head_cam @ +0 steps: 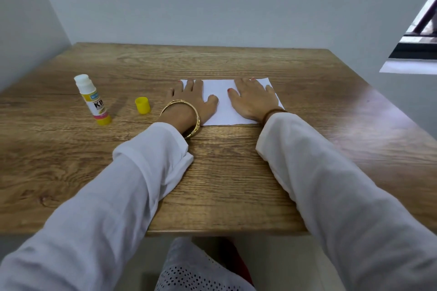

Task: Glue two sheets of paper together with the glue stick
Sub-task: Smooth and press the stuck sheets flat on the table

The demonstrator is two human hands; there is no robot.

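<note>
White paper (222,101) lies flat on the wooden table (236,172), just past the middle. I cannot tell whether it is one sheet or two stacked. My left hand (192,98) rests palm down on its left edge, fingers spread, holding nothing. My right hand (254,99) presses flat on its right half, fingers apart. The glue stick (93,99) stands upright and uncapped to the left, white glue showing at the top. Its yellow cap (142,105) sits on the table between the stick and my left hand.
Grey walls close off the table at the back and the left. A window opening (416,30) shows at the upper right. The table's near edge (224,231) runs above my lap.
</note>
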